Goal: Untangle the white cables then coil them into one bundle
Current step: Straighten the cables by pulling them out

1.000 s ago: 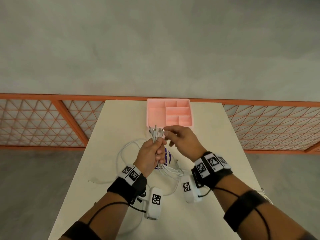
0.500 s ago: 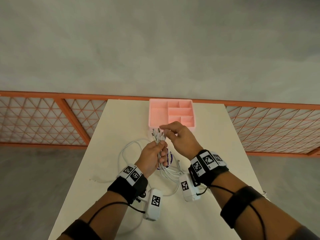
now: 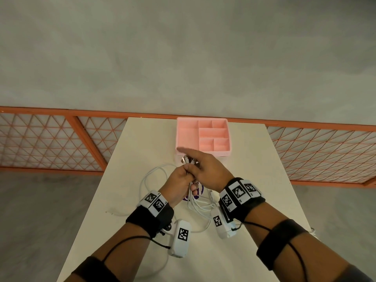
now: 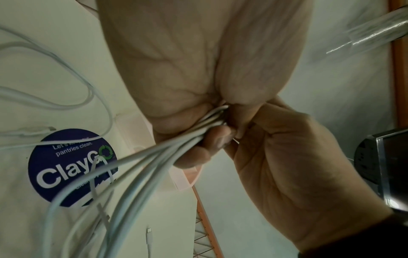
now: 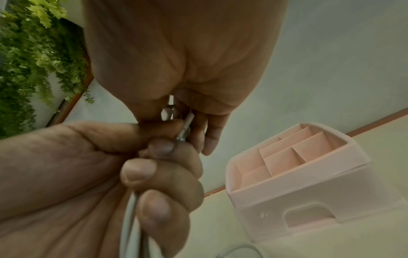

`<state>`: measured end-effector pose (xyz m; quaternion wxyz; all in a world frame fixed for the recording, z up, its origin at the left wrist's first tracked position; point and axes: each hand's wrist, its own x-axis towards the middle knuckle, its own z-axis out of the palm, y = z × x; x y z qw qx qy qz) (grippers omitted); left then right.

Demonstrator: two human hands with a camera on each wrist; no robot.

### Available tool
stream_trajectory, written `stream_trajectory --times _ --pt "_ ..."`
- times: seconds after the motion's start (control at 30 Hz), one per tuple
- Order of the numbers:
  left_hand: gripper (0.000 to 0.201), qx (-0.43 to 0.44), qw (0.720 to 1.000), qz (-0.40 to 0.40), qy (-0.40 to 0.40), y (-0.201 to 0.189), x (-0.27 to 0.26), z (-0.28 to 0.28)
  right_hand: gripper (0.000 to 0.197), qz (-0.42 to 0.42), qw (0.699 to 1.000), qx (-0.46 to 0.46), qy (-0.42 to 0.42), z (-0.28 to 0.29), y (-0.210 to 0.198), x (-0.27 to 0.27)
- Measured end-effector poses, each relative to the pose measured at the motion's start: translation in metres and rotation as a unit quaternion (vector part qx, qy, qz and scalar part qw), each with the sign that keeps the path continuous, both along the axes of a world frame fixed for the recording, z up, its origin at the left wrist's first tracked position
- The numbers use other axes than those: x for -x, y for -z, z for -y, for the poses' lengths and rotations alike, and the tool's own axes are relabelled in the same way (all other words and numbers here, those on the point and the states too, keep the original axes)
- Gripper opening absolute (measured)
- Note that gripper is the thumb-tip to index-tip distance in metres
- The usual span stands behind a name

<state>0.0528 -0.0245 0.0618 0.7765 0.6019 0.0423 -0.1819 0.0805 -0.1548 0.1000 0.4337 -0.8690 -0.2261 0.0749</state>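
Several white cables (image 3: 196, 203) are gathered into one bunch. My left hand (image 3: 179, 180) grips the bunch just below the plug ends (image 3: 185, 159), held above the table. The strands hang down to the table top, and a loop (image 3: 151, 176) lies to the left. My right hand (image 3: 205, 167) lies over the plug ends, thumb and fingers closed round them, index finger stretched out to the left. In the left wrist view the cables (image 4: 154, 157) run out of my curled left fingers (image 4: 196, 157). The right wrist view shows metal plug tips (image 5: 185, 131) between both hands.
A pink compartment organizer (image 3: 203, 135) stands right behind the hands at the table's far edge. A round blue sticker (image 4: 73, 165) is on the white table (image 3: 254, 169). One loose plug (image 4: 149, 181) lies on the table. Orange mesh railing (image 3: 50, 139) runs behind.
My right hand has slid left over the plug ends and now covers most of them, its index finger stretched out. My left hand keeps its grip on the bunch.
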Motion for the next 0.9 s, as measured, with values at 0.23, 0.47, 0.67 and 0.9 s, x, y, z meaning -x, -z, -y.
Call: stream_trajectory --times 0.23,0.47,0.67,0.9 --pt "0.025 0.011 1.0 0.002 -0.016 -0.006 0.002 0.003 0.054 -0.044 0.995 -0.087 0.037 -0.005 0.001 0.004" --pt "0.036 0.287 0.939 -0.069 -0.178 -0.019 -0.02 -0.011 0.027 -0.18 0.982 -0.06 0.006 0.005 0.04 0.029" --pt "0.035 0.262 0.946 -0.046 -0.187 -0.021 -0.032 -0.039 0.031 -0.095 0.971 0.213 0.062 0.097 0.067 0.024" --pt "0.035 0.23 0.951 -0.05 -0.202 -0.02 -0.031 -0.041 0.04 -0.133 0.922 0.32 0.174 0.201 0.06 0.016"
